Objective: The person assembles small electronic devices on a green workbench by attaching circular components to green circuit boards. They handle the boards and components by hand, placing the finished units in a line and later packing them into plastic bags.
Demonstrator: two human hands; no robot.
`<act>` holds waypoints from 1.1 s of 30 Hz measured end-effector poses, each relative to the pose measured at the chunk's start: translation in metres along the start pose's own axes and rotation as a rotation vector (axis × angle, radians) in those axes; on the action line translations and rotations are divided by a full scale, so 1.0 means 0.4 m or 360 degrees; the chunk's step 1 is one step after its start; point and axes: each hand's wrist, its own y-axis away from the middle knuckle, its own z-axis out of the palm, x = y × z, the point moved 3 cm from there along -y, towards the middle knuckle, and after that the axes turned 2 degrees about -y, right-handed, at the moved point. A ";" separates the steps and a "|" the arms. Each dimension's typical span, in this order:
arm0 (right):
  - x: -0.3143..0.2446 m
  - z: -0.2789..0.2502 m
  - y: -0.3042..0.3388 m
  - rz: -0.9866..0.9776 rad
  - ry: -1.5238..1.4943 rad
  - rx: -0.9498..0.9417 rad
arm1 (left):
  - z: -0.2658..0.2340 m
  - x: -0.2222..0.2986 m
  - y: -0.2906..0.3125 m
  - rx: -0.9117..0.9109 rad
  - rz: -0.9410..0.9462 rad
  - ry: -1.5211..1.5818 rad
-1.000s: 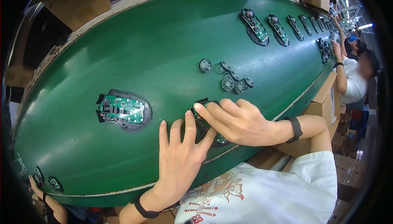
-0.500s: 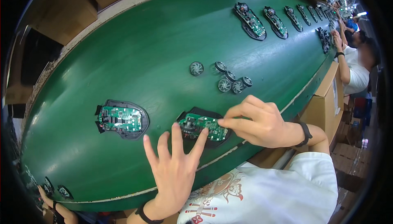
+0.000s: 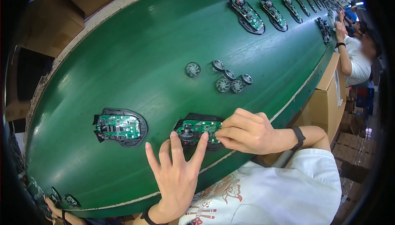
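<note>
Green worktop, at least seven boards

Green circuit board in black, rounded shell
Flat under the left hand's fingertips (a dark round part beside them), right end hidden by the right hand.

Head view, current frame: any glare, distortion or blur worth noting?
Head view: fisheye bends the green surface's edges, with black corners; head view: pale glare on that surface, strongest toward the upper right and along the left; head view: both hands and the board look fairly sharp, while a co-worker's head is blurred.
</note>
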 end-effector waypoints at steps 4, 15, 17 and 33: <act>-0.003 0.007 0.003 0.0100 0.0007 0.0082 | -0.001 -0.001 0.002 0.0017 0.0019 -0.0007; -0.012 0.004 0.000 0.0187 -0.0062 0.0062 | -0.005 0.000 -0.005 0.0009 0.0045 0.0011; -0.011 0.002 -0.003 0.0193 -0.0095 0.0036 | -0.006 0.000 -0.006 0.0004 0.0047 0.0019; 0.017 0.006 -0.013 0.0041 -0.0267 -0.0083 | -0.005 -0.003 -0.011 -0.0041 0.0093 0.0029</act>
